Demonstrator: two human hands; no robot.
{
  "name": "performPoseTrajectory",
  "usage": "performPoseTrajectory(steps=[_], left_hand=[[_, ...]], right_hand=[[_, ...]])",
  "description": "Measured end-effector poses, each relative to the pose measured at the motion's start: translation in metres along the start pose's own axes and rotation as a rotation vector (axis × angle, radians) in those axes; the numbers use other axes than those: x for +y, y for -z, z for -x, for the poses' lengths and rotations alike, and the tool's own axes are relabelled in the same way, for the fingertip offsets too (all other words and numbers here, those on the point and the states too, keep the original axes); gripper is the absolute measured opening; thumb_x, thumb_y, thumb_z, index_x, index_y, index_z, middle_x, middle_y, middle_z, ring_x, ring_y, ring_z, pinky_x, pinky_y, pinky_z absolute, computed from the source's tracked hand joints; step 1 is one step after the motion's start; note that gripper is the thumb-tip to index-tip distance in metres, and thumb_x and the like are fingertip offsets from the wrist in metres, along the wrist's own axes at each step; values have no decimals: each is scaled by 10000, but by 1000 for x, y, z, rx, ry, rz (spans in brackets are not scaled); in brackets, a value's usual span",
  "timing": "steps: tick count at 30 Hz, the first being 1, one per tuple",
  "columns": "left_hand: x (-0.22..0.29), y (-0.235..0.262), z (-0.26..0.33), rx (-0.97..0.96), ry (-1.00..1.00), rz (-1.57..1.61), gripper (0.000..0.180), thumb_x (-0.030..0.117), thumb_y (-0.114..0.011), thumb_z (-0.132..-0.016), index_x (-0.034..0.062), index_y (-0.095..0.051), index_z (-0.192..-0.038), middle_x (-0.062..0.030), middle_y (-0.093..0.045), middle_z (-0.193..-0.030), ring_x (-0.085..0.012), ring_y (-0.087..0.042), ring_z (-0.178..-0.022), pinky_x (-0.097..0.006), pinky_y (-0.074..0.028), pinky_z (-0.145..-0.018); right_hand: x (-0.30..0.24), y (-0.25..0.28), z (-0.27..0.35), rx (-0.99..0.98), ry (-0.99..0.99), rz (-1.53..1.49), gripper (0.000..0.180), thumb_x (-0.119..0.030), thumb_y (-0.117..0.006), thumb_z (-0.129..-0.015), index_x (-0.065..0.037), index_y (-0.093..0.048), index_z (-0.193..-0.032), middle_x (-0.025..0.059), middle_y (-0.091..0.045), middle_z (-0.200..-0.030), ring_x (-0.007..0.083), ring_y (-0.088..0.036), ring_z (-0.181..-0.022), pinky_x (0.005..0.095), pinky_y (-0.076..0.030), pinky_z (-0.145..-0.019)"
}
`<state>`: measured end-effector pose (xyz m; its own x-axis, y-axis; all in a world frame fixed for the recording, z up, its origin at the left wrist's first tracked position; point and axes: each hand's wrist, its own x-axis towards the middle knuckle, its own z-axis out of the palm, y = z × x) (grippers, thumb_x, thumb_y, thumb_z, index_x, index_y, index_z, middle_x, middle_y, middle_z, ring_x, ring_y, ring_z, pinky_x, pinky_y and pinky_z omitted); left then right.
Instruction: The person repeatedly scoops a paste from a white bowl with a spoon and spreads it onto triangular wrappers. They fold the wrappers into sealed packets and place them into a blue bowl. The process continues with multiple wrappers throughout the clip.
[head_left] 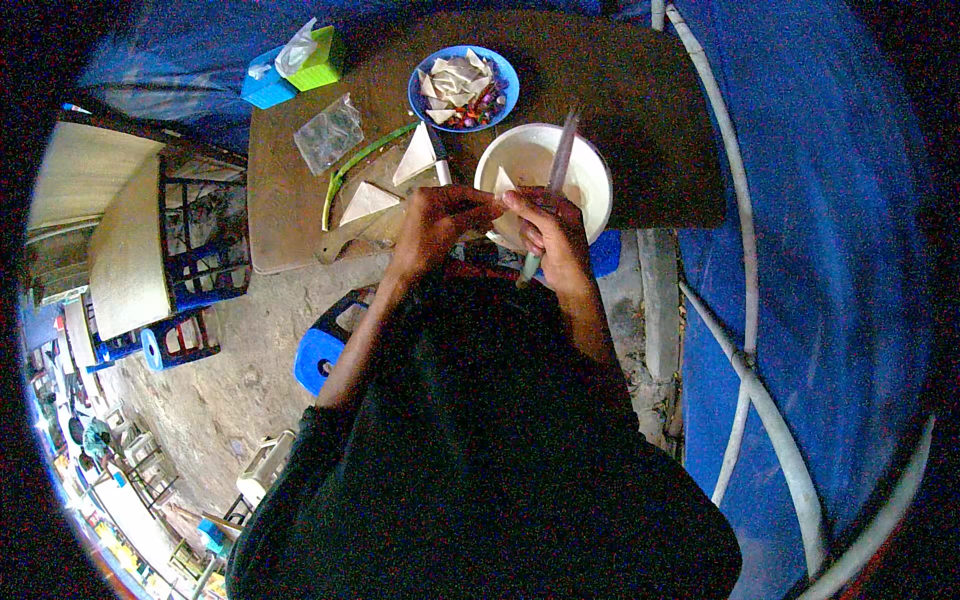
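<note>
My right hand (556,232) is closed around a long slim knife-like tool (562,155). Its translucent, blurred length points away from me, and a pale green end sticks out below the hand. Pinched fingers of my left hand (440,222) meet my right fingertips at the near left rim of a white bowl (597,165). Between the hands shows a white triangular piece (503,183), partly hidden by the fingers. Two more white triangles (368,204) lie on a wooden board (385,232) left of my hands. Beside them is a dark and white handle-like thing (440,160).
Beyond the board, a blue bowl (513,80) holds several white triangles and chopped red and purple bits. A long green vegetable (350,162) lies on the board's left, near a clear plastic bag (328,135). Blue and green baskets (318,62) stand far left. A blue stool (318,358) is below.
</note>
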<state>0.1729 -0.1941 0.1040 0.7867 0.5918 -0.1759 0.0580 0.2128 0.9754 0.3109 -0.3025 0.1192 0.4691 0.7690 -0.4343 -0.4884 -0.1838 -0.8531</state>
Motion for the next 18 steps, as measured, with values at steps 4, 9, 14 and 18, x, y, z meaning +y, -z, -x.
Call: performPoseTrajectory(steps=[4,9,14,18], left_hand=[[3,2,6,-133,-111,294,178,106,-610,-845,-20,-639,-967,-96,-661,-937,-149,-614,-836,-289,-506,-748],[8,9,13,-81,-40,224,218,138,-632,-843,-22,-623,-990,-107,-651,-948,-153,-609,-856,-292,-501,-763],[-7,28,8,10,52,67,233,134,-655,-821,-18,-635,-996,-102,-662,-908,-152,-618,-824,-286,-499,-732],[-59,88,6,222,-145,-120,272,148,-713,-763,-6,-647,-978,-94,-678,-915,-169,-632,-807,-294,-498,-721]], right_hand=[[0,-6,5,19,11,24,202,-214,-694,-791,-53,-626,-891,-24,-580,-722,6,-328,-447,184,-231,-403],[3,-16,5,14,35,40,236,-220,-674,-811,-37,-615,-946,-38,-549,-678,13,-320,-433,192,-233,-411],[8,-26,0,16,-58,173,258,-179,-675,-806,-27,-600,-1000,-60,-488,-624,3,-320,-427,190,-235,-402],[7,-44,-21,160,51,217,244,-175,-679,-803,-38,-605,-991,-68,-500,-631,-1,-324,-420,182,-231,-389]])
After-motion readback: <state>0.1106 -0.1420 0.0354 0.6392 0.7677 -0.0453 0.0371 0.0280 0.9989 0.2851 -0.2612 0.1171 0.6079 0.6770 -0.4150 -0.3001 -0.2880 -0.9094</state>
